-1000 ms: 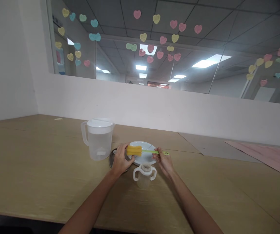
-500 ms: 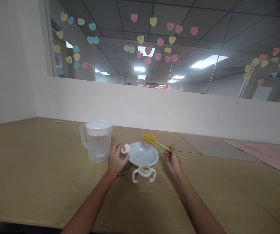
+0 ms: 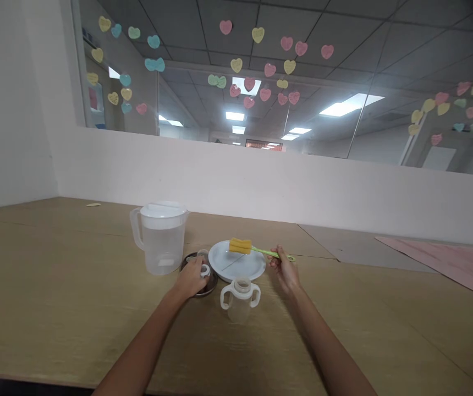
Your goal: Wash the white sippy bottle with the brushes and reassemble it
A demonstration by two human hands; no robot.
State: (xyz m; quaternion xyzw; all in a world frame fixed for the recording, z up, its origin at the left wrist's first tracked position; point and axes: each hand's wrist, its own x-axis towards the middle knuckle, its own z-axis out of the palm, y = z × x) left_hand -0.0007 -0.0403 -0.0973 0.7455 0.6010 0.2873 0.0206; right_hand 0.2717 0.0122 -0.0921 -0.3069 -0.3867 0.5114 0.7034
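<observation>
My left hand (image 3: 191,279) is lowered over a round metal dish (image 3: 209,290), its fingers closed on a small white plastic ring (image 3: 205,270). Another clear piece (image 3: 202,254) shows just behind those fingers, partly hidden. In my right hand (image 3: 285,269) is the green handle of a sponge brush (image 3: 266,252). The brush's yellow sponge head (image 3: 240,246) is over the far part of a shallow white bowl (image 3: 236,270). Between my forearms, in front of the bowl, a clear baby bottle (image 3: 240,308) with two white handles stands upright with its mouth uncovered.
A lidded translucent pitcher (image 3: 163,242) with liquid in it stands left of the metal dish. A pink cloth (image 3: 446,267) lies at the right on the wooden table (image 3: 75,308). The white wall (image 3: 228,181) and a window with heart-shaped notes rise behind.
My left hand has lowered the white ring to the metal dish. My right hand has shifted slightly left, bringing the brush's sponge head from beyond the bowl's rim to over the bowl.
</observation>
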